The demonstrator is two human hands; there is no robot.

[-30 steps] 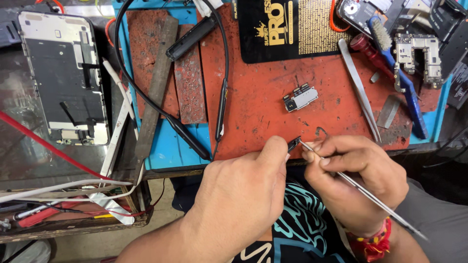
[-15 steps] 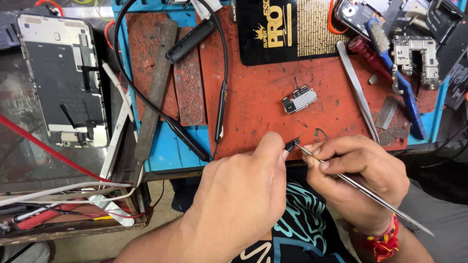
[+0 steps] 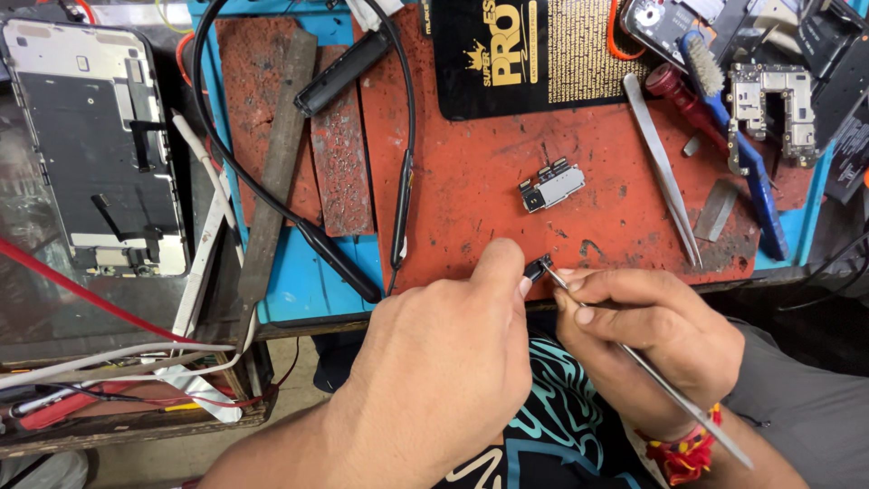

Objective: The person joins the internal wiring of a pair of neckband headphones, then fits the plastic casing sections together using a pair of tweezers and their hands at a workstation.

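Observation:
My left hand (image 3: pixel 444 362) pinches a small black part (image 3: pixel 538 268) between thumb and finger at the near edge of the red work mat (image 3: pixel 489 199). My right hand (image 3: pixel 647 340) grips thin metal tweezers (image 3: pixel 652 371), whose tip touches that black part. A small silver module with connectors (image 3: pixel 552 186) lies on the mat just beyond both hands.
A black neckband cable (image 3: pixel 398 181) loops across the mat's left side. A phone screen assembly (image 3: pixel 100 145) lies at far left. Spare tweezers (image 3: pixel 661 167), a blue brush (image 3: pixel 733 136) and a circuit board (image 3: pixel 769 109) sit at right. Loose wires (image 3: pixel 109 362) trail at lower left.
Both hands stay together at the mat's near edge; the black part and tweezer tip have shifted only slightly. The view moved a little.

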